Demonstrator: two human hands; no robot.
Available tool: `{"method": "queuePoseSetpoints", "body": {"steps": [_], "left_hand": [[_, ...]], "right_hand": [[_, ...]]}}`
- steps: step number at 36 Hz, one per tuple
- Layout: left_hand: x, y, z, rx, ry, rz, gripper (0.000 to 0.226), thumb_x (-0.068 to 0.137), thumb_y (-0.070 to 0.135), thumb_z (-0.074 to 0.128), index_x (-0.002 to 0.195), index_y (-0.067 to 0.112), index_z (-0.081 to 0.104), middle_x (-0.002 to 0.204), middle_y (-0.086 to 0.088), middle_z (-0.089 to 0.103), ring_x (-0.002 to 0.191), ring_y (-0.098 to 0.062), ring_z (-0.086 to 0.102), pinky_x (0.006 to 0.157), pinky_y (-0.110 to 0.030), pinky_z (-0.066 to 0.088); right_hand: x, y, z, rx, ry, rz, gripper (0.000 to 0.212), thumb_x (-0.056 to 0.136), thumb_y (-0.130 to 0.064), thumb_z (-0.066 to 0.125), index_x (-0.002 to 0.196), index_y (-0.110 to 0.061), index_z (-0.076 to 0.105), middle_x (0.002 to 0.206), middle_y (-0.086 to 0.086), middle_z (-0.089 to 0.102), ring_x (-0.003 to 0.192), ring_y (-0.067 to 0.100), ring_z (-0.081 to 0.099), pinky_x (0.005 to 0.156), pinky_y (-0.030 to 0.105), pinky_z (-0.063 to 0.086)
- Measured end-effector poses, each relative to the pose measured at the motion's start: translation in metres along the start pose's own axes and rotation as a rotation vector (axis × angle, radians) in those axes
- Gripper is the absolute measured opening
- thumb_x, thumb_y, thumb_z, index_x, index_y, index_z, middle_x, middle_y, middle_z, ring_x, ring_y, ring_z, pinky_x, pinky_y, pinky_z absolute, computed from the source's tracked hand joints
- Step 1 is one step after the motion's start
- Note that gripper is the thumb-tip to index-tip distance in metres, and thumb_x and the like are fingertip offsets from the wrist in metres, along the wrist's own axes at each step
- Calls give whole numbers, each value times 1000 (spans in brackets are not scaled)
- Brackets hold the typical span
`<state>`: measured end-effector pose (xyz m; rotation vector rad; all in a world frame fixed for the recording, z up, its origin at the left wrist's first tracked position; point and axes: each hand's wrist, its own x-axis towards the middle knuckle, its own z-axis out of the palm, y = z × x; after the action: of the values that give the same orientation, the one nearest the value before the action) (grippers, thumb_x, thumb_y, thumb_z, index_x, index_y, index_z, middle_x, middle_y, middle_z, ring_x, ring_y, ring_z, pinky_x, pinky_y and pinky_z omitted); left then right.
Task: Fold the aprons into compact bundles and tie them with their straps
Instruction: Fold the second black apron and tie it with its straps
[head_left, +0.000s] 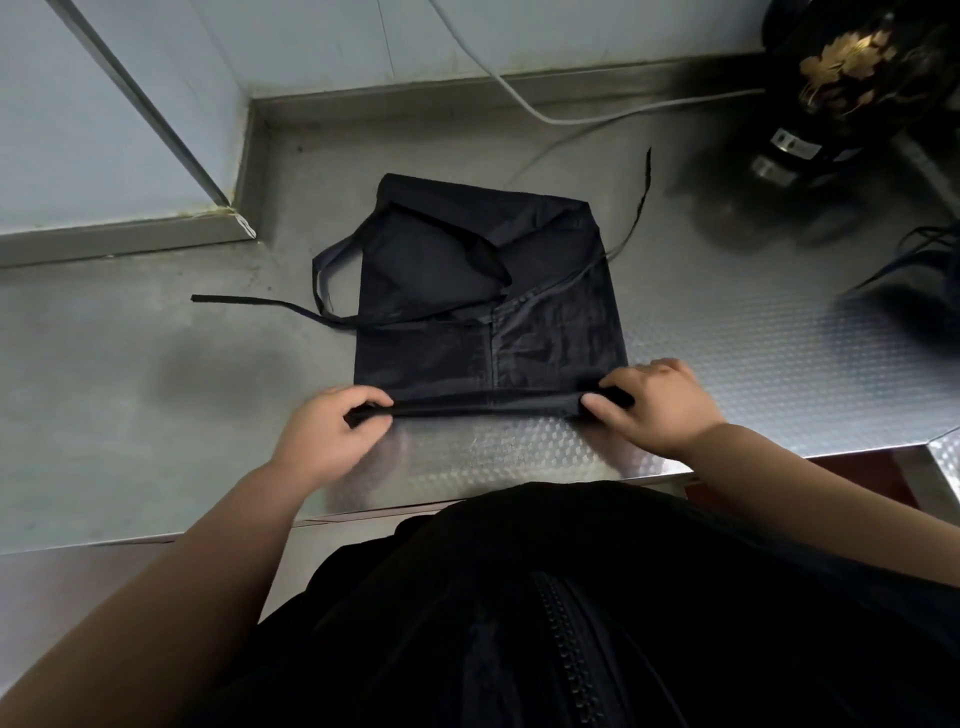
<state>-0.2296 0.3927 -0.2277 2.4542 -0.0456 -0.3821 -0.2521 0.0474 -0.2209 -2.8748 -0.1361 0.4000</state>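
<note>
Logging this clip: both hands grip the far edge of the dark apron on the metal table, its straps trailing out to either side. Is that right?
Not quite. The head view shows the left hand and right hand gripping the apron by its near edge, closest to the person, not the far one. The straps do trail to either side on the table.

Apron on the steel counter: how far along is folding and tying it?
Done: the apron lies folded into a flat rectangle. In hand: the left hand and right hand pinch its near edge, turned over into a first narrow roll. Left: rolling up the rest and tying; the straps trail loose on the counter.
</note>
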Motion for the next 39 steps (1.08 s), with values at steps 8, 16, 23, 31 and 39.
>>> {"method": "queuePoseSetpoints", "body": {"steps": [8,16,23,31,39], "left_hand": [[15,0,-5,-280,-3,-279,7,92,26,58,86,27,62,86,2,66,82,-19,58,75,-32,41],[10,10,14,121,308,-213,32,89,23,63,118,13,53,117,-6,55,104,-29,52,75,-35,41],[4,-3,13,333,77,176,32,94,23,49,122,14,61,128,-3,57,116,-30,52,96,-40,40],[3,0,8,392,-6,159,58,78,52,65,128,26,52,131,7,49,122,-17,45,100,-36,33],[9,-3,-9,-20,-77,-59,9,86,38,64,94,33,66,91,12,69,88,-9,63,75,-24,45]], "right_hand": [[3,3,-2,402,-6,298,52,86,-43,64,125,-15,44,109,8,62,102,28,59,74,27,39],[11,-12,6,22,20,314,44,94,-41,50,133,-23,41,126,9,53,116,32,48,99,41,31],[7,-11,14,-70,-134,5,71,85,-69,35,144,-29,35,155,0,24,141,21,23,116,36,10],[4,-9,3,-74,-45,-37,62,86,-64,36,127,-21,56,132,0,57,121,22,51,106,33,25],[-6,-1,-9,345,-38,190,67,72,-61,66,124,-20,53,115,0,64,108,20,59,87,25,43]]}}
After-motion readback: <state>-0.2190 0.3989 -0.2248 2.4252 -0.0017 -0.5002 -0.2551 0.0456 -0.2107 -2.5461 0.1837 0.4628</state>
